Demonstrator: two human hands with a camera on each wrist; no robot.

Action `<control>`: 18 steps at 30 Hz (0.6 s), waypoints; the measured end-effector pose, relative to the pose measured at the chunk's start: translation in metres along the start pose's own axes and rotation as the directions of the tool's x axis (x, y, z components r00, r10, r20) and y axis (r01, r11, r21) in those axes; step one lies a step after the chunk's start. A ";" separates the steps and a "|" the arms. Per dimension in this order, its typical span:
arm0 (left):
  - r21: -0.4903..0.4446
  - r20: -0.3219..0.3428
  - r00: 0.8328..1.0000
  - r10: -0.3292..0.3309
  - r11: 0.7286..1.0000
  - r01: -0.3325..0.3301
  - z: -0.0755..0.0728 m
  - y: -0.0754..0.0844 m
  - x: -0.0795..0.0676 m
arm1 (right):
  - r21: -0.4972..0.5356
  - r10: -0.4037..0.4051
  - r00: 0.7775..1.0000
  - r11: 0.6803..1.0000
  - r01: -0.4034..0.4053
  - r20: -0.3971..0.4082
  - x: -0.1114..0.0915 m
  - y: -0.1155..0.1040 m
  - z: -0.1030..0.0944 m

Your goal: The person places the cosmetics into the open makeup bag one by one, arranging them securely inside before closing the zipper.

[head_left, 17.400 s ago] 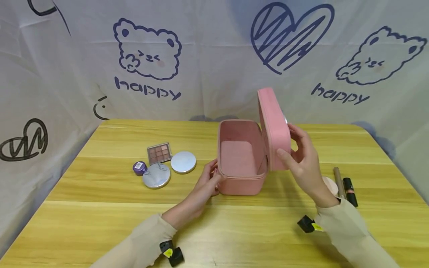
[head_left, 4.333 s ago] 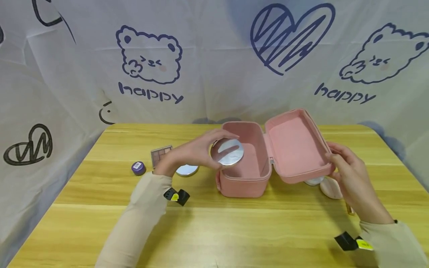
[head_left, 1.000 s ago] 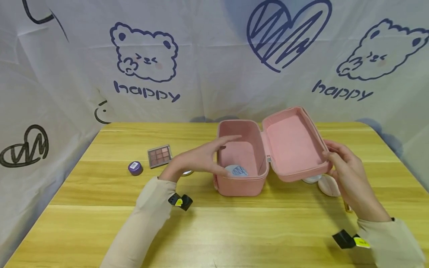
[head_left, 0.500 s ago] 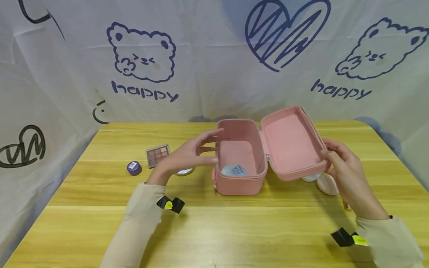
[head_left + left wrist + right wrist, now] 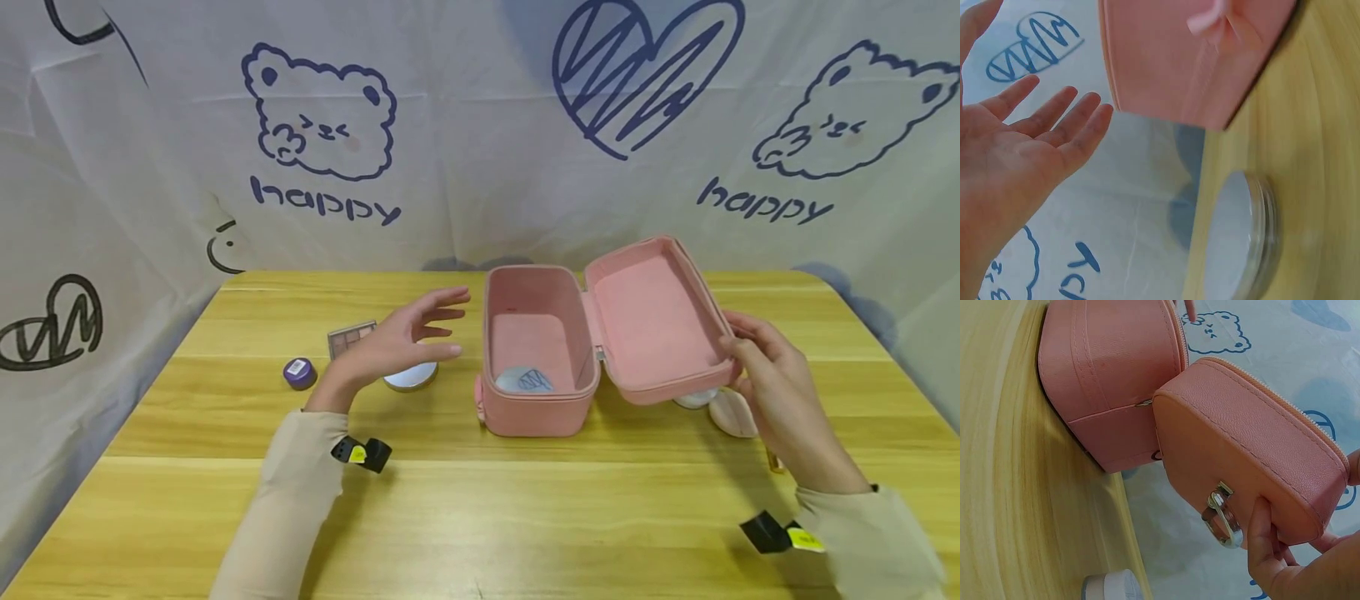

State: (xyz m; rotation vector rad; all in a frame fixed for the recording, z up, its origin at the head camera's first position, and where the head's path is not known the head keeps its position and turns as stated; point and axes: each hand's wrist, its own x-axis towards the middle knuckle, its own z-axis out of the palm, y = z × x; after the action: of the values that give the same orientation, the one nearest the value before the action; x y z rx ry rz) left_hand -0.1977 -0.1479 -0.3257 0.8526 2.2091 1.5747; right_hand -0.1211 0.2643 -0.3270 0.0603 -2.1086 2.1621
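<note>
A pink cosmetic case (image 5: 537,415) stands on the table with its lid (image 5: 663,317) swung out to the right. My right hand (image 5: 776,392) grips the lid's outer edge; in the right wrist view its fingers (image 5: 1262,534) press the lid near a metal ring handle. A round silver compact (image 5: 517,381) lies inside the case at the near end. My left hand (image 5: 393,337), fingers spread and holding nothing, hovers left of the case. Beneath it rests another round silver compact (image 5: 410,377), partly hidden in the head view and plain in the left wrist view.
To the left are an eyeshadow palette (image 5: 347,340), partly covered by my left hand, and a small purple jar (image 5: 300,373). Right of the case sit a round white-topped item (image 5: 697,398), a beige puff (image 5: 732,414) and a gold-ended tube (image 5: 775,461). A patterned cloth (image 5: 480,167) hangs behind.
The lid was swung out further after the first frame. My left hand carried one compact into the case, let it go, then withdrew leftward over the other compact. The right hand keeps its hold.
</note>
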 end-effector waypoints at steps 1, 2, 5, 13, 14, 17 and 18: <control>0.012 -0.002 1.000 -0.001 1.000 0.001 -0.002 -0.002 0.000 | -0.001 0.000 1.000 1.000 0.000 -0.001 0.000 0.000 0.000; 0.021 -0.003 1.000 -0.002 1.000 0.002 -0.003 -0.005 0.000 | -0.002 0.001 1.000 1.000 -0.001 -0.003 0.000 0.000 0.000; 0.025 0.000 1.000 -0.013 1.000 0.013 -0.009 -0.011 -0.001 | -0.004 0.002 1.000 1.000 -0.002 -0.006 0.000 0.000 0.000; 0.050 0.037 0.999 -0.036 0.998 0.034 -0.019 -0.021 -0.009 | -0.004 0.009 1.000 1.000 -0.009 -0.005 0.000 -0.001 -0.001; 0.063 0.038 0.998 -0.040 0.997 0.038 -0.020 -0.022 -0.010 | 0.000 0.009 1.000 1.000 -0.009 -0.005 0.000 -0.001 -0.001; 0.089 0.037 0.998 -0.056 0.995 0.052 -0.023 -0.026 -0.013 | 0.014 0.007 1.000 1.000 -0.007 -0.002 0.001 0.000 -0.001; 0.093 0.035 0.998 -0.061 0.994 0.057 -0.024 -0.028 -0.014 | 0.018 0.006 1.000 1.000 -0.006 -0.001 0.001 0.000 -0.001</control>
State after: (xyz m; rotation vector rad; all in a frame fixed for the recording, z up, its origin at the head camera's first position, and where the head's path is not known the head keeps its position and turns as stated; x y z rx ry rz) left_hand -0.2080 -0.1812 -0.3448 0.8277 2.2735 1.4284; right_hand -0.1218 0.2655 -0.3266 0.0551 -2.0920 2.1835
